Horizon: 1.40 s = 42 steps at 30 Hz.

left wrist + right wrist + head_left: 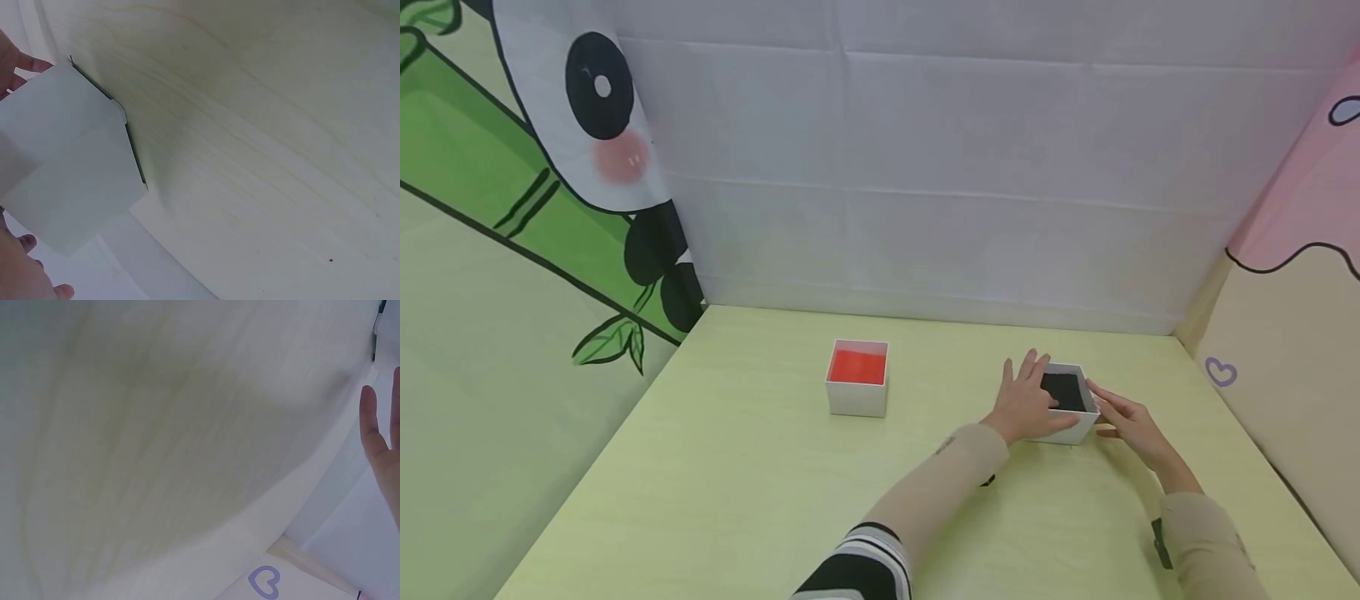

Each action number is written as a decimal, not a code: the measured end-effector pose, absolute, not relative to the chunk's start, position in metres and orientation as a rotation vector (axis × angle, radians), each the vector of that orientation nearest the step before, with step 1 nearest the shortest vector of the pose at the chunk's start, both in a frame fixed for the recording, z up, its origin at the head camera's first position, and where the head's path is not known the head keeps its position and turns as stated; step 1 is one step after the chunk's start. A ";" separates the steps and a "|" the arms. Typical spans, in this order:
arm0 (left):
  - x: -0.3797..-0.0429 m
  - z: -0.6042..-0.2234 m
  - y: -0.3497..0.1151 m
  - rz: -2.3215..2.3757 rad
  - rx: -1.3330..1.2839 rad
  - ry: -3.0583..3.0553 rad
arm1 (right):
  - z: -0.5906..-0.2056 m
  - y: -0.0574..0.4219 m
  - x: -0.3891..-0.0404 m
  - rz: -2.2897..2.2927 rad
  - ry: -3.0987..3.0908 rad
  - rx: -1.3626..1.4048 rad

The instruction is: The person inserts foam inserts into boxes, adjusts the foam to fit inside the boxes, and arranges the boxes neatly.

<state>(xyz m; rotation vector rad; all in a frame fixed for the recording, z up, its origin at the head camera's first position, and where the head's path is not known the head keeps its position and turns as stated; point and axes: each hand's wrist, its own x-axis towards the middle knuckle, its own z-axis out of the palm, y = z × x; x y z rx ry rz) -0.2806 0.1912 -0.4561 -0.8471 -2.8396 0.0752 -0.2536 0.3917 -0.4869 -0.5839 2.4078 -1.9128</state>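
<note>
In the head view, a white open-topped box (pixel 1078 429) with a black surface (pixel 1063 392) inside stands right of the table's middle. My left hand (pixel 1024 404) lies against its left side, several fingers spread straight beyond the rim and the thumb along the front. One fingertip overlaps the black surface. My right hand (pixel 1135 429) is at the box's right side, its fingers stretched toward the corner and wall. The left wrist view shows the white box (pixel 75 156) from nearby, with fingers at two sides. Extended fingers (pixel 369 419) of my right hand show in the right wrist view.
Another white box (pixel 857 400), with a red surface (pixel 857 367) inside, stands to the left on the pale yellow table (pixel 737 483). A white sheet (pixel 940 183) hangs behind the table. Printed panels flank both sides.
</note>
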 end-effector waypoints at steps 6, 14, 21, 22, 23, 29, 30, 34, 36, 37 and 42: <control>-0.284 -0.454 0.187 0.046 -0.787 -2.740 | -0.488 0.393 -0.255 -1.905 2.405 -0.600; -0.283 -0.453 0.186 0.168 -0.777 -2.747 | -0.489 0.394 -0.258 -1.938 2.381 -0.646; -0.280 -0.455 0.183 0.167 -0.787 -2.788 | -0.484 0.389 -0.252 -1.880 2.439 -0.540; -0.280 -0.455 0.182 0.154 -0.794 -2.783 | -0.483 0.389 -0.251 -1.876 2.447 -0.534; -0.280 -0.456 0.181 0.140 -0.803 -2.777 | -0.483 0.389 -0.251 -1.869 2.458 -0.528; -0.276 -0.455 0.175 0.056 -0.846 -2.746 | -0.483 0.389 -0.249 -1.826 2.528 -0.516; -0.276 -0.455 0.174 0.045 -0.851 -2.737 | -0.483 0.389 -0.248 -1.834 2.528 -0.526; -0.273 -0.451 0.170 -0.024 -0.873 -2.707 | -0.480 0.390 -0.245 -1.897 2.558 -0.558; -0.271 -0.449 0.166 -0.073 -0.879 -2.685 | -0.478 0.390 -0.244 -1.896 2.607 -0.567; -0.269 -0.447 0.163 -0.102 -0.883 -2.673 | -0.477 0.390 -0.243 -1.880 2.644 -0.567; -0.262 -0.440 0.142 -0.275 -0.882 -2.574 | -0.467 0.388 -0.238 -1.739 2.822 -0.589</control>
